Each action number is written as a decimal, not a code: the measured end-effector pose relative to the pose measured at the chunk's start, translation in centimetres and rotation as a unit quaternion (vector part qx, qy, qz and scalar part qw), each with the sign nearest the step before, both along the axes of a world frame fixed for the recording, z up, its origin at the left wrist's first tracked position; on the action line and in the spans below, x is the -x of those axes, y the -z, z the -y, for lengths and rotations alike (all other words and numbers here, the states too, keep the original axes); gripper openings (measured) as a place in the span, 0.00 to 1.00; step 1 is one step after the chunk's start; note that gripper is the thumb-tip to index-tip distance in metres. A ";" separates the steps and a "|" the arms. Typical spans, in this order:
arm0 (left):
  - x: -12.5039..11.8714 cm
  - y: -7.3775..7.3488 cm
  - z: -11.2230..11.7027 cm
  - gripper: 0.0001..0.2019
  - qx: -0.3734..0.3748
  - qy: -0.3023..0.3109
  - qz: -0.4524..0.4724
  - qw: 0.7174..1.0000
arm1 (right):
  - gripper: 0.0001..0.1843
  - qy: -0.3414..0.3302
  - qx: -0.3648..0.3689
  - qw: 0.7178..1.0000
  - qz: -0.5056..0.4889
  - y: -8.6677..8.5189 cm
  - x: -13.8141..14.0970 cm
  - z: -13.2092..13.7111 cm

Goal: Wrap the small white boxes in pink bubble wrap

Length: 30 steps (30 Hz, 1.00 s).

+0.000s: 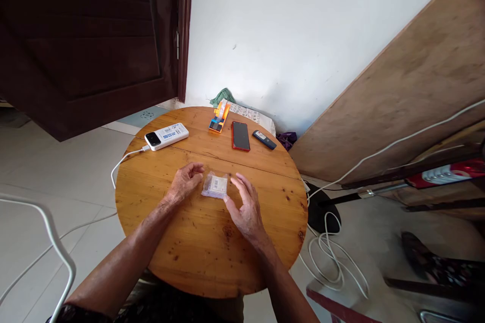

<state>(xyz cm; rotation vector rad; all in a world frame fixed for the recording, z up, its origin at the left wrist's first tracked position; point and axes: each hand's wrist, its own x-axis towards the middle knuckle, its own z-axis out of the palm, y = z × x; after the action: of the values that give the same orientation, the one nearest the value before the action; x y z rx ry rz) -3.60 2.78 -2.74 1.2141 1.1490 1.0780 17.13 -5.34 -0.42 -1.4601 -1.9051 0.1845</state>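
A small clear plastic packet (215, 185) with a white label lies flat in the middle of the round wooden table (189, 242). My left hand (184, 181) rests on the table just left of it, fingers loosely curled and empty, tips close to the packet. My right hand (245, 207) lies to the right of it, fingers stretched out toward the packet's right edge, thumb near its lower corner. Neither hand grips it.
At the table's far side lie a white power bank (166, 136) with a white cable (121, 161), an orange tape dispenser (219, 117), a red-edged phone (240, 136) and a small dark device (264, 140). A wooden board (397, 91) leans right; cables (329, 257) coil on the floor.
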 end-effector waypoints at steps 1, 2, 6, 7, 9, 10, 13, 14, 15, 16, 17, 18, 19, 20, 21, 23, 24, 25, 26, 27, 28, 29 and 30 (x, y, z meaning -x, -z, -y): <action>0.0 -0.1 0.1 0.25 -0.004 0.011 -0.011 1.000 | 0.32 -0.006 0.024 1.000 -0.005 0.1 -0.1 -0.2; 0.0 -0.2 0.2 0.26 -0.010 0.021 -0.024 0.999 | 0.37 -0.014 0.049 0.999 -0.005 0.2 -0.2 -0.4; -0.2 -0.6 0.8 0.30 -0.054 0.057 -0.112 0.991 | 0.48 -0.069 0.113 0.991 0.014 0.0 -0.5 -1.9; -0.2 -0.6 1.0 0.30 -0.069 0.065 -0.139 0.986 | 0.49 -0.083 0.119 0.989 0.017 -0.1 -0.6 -2.4; -0.4 -0.7 1.2 0.30 -0.094 0.078 -0.178 0.976 | 0.48 -0.102 0.126 0.987 0.010 -0.3 -0.5 -3.1; -0.4 -0.8 1.3 0.29 -0.101 0.081 -0.188 0.973 | 0.46 -0.107 0.130 0.986 0.001 -0.4 -0.3 -3.4; -0.6 -0.9 1.4 0.27 -0.107 0.082 -0.179 0.975 | 0.39 -0.104 0.138 0.985 -0.031 -0.4 0.1 -3.7; -0.7 -0.9 1.4 0.27 -0.105 0.084 -0.170 0.976 | 0.37 -0.100 0.134 0.985 -0.037 -0.4 0.2 -3.6; -0.8 -0.9 1.5 0.26 -0.104 0.086 -0.162 0.978 | 0.36 -0.097 0.129 0.986 -0.040 -0.4 0.2 -3.5; -0.8 -1.0 1.5 0.26 -0.104 0.085 -0.158 0.978 | 0.35 -0.094 0.123 0.987 -0.040 -0.3 0.3 -3.4; -0.9 -0.9 1.5 0.26 -0.106 0.082 -0.159 0.978 | 0.34 -0.093 0.117 0.988 -0.039 -0.3 0.3 -3.3; -0.9 -0.9 1.5 0.26 -0.110 0.076 -0.162 0.978 | 0.34 -0.092 0.113 0.989 -0.038 -0.2 0.3 -3.2; -0.9 -0.8 1.4 0.26 -0.114 0.069 -0.164 0.977 | 0.34 -0.092 0.110 0.989 -0.037 -0.1 0.3 -3.1; -1.0 -0.7 1.4 0.26 -0.117 0.065 -0.161 0.978 | 0.33 -0.091 0.109 0.989 -0.036 0.1 0.3 -3.1; -1.0 -0.6 1.3 0.27 -0.118 0.066 -0.150 0.979 | 0.33 -0.090 0.108 0.989 -0.036 0.2 0.3 -3.1; -1.0 -0.4 1.2 0.27 -0.113 0.078 -0.114 0.984 | 0.33 -0.087 0.105 0.990 -0.039 0.4 0.3 -3.1; -1.0 -0.3 1.1 0.27 -0.110 0.085 -0.097 0.986 | 0.33 -0.085 0.104 0.990 -0.040 0.5 0.3 -3.1; -1.0 -0.2 1.1 0.26 -0.105 0.090 -0.083 0.987 | 0.33 -0.084 0.102 0.990 -0.041 0.6 0.3 -3.1; -1.0 -0.2 1.0 0.25 -0.099 0.092 -0.074 0.988 | 0.32 -0.083 0.100 0.991 -0.041 0.6 0.3 -3.1; -1.0 -0.2 1.0 0.24 -0.093 0.092 -0.068 0.989 | 0.32 -0.081 0.098 0.991 -0.040 0.7 0.3 -3.1; -1.0 -0.2 1.0 0.23 -0.086 0.091 -0.062 0.990 | 0.32 -0.080 0.096 0.991 -0.039 0.7 0.4 -3.1; -1.0 -0.2 1.0 0.23 -0.080 0.092 -0.056 0.991 | 0.32 -0.079 0.095 0.992 -0.037 0.8 0.4 -3.0; -1.0 -0.3 1.1 0.23 -0.074 0.092 -0.049 0.992 | 0.32 -0.078 0.093 0.992 -0.035 0.8 0.4 -3.0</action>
<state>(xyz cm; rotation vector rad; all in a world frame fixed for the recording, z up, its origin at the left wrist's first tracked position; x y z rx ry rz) -2.56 1.71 -2.48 1.4738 1.0224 0.9843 16.71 -2.37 -1.24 -1.4040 -1.9881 0.4915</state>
